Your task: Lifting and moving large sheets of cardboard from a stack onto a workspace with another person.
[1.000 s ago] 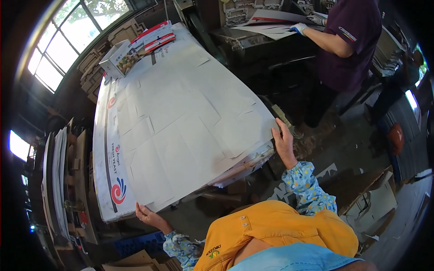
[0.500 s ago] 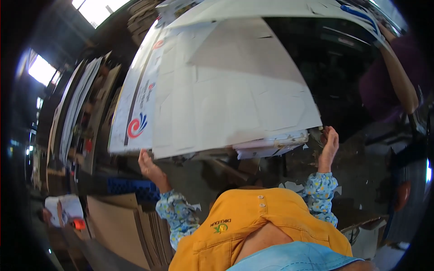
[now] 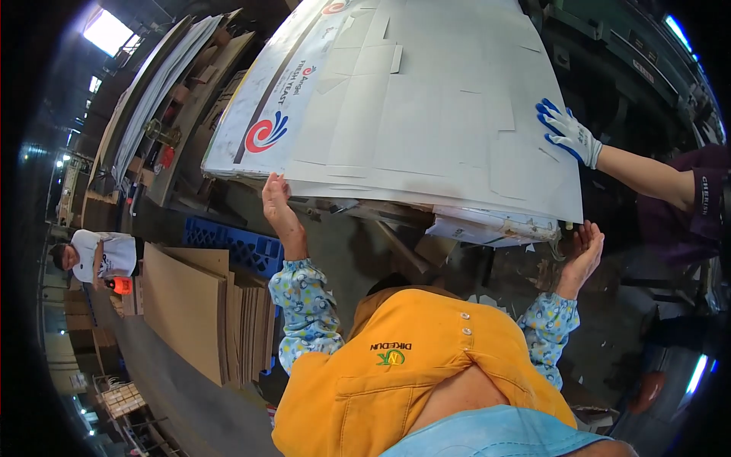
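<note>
Left hand [image 3: 283, 213] has stayed by the near-left corner of the white cardboard sheets [image 3: 434, 122]; fingers straight, unclenched, tips at the near edge, contact unclear. The sheet held aloft over the far end half a second ago is now down on the pile. Co-worker's gloved hand [image 3: 569, 135], then at that raised sheet, now lies by the right edge. Right hand [image 3: 582, 259] just beside the near-right corner: palm open, fingers parted, gripping nothing.

Materials: printed carton board [image 3: 266, 133], white with dark stripe and red-and-blue swirl, shows along the pile's left edge. White sheets smooth, matte, overlapping, with straight-cut flaps and slits. Glove white, blue-coated fingers.

Room: tall boards [image 3: 164, 91] leaning at left; person in white top [image 3: 114, 255]; brown cardboard panels [image 3: 186, 312] upright beside blue plastic crate [image 3: 255, 251]; grey floor [image 3: 179, 396]; dark machine [image 3: 624, 57] beyond the right edge.
</note>
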`<state>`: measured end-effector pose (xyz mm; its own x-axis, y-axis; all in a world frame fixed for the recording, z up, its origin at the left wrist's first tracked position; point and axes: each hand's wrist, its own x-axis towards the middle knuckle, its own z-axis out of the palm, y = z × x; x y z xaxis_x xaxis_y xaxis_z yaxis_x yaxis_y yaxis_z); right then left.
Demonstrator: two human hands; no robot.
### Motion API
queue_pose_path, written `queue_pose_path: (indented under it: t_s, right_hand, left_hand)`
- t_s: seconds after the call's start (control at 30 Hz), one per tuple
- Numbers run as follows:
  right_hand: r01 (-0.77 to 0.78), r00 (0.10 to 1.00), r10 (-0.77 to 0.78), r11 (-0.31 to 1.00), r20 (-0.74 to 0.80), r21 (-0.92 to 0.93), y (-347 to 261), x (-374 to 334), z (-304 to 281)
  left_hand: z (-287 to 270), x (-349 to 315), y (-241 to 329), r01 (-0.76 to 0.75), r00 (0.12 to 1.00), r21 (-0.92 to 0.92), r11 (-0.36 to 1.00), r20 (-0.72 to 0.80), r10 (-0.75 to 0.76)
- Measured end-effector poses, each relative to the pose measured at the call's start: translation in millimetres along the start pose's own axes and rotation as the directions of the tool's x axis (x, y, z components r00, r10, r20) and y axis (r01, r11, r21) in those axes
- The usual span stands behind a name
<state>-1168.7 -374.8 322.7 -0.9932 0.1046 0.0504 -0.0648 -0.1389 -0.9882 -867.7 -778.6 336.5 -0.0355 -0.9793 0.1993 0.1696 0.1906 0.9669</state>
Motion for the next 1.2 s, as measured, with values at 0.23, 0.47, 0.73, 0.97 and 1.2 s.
queue_pose_path:
  t_s: [0.23, 0.47, 0.73, 0.97, 1.2]
  right_hand:
    - [0.141, 0.988, -0.128, 0.976, 0.09, -0.164, -4.9, 7.9, 27.2]
    - [0.278, 0.961, -0.25, 0.887, 0.123, -0.369, 6.9, 12.3, 32.8]
    - [0.243, 0.968, -0.246, 0.866, 0.051, -0.437, 7.0, 11.6, 35.1]
    - [0.292, 0.952, -0.299, 0.831, 0.061, -0.473, 8.4, 14.8, 36.9]
    - [0.221, 0.966, -0.256, 0.886, -0.032, -0.407, 13.4, 12.0, 43.9]
  left_hand:
    - [10.3, 3.4, -9.1, -0.077, 0.996, 0.128, 0.989, -0.032, 0.082]
    - [11.8, 11.9, -8.5, -0.129, 0.982, 0.211, 0.969, -0.109, 0.155]
    - [10.6, 5.8, -4.6, -0.15, 0.987, 0.048, 0.988, -0.052, 0.152]
    - [15.6, 2.8, -13.7, -0.065, 0.998, 0.136, 0.989, 0.015, 0.063]
    - [28.0, 1.0, -13.8, -0.032, 0.999, 0.128, 0.991, -0.03, 0.036]
